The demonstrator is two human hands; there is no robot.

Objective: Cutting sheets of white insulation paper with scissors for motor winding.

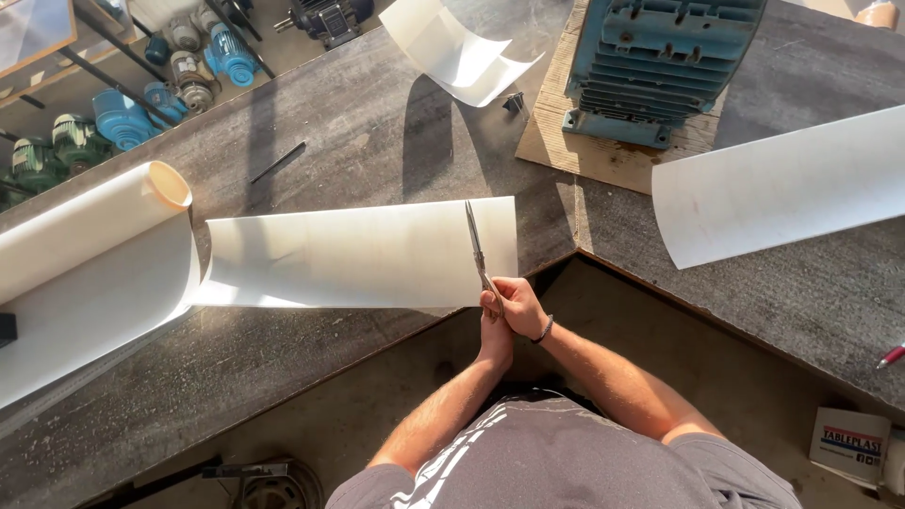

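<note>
A long white sheet (349,254) lies unrolled across the dark workbench (377,141), still joined to a cream roll (85,217) at the left. Scissors (476,247) with long blades lie across the sheet's right end, points toward the far side. My right hand (517,306) grips the scissor handles at the sheet's near edge. My left hand (495,341) sits pressed just under and behind the right one, mostly hidden; whether it touches the handles I cannot tell.
A blue-green motor housing (660,61) stands on cardboard (603,155) at the back. Cut white sheets curl at top centre (457,52) and right (782,184). Several small motors (123,118) sit on the floor at left. A thin dark rod (278,162) lies on the bench.
</note>
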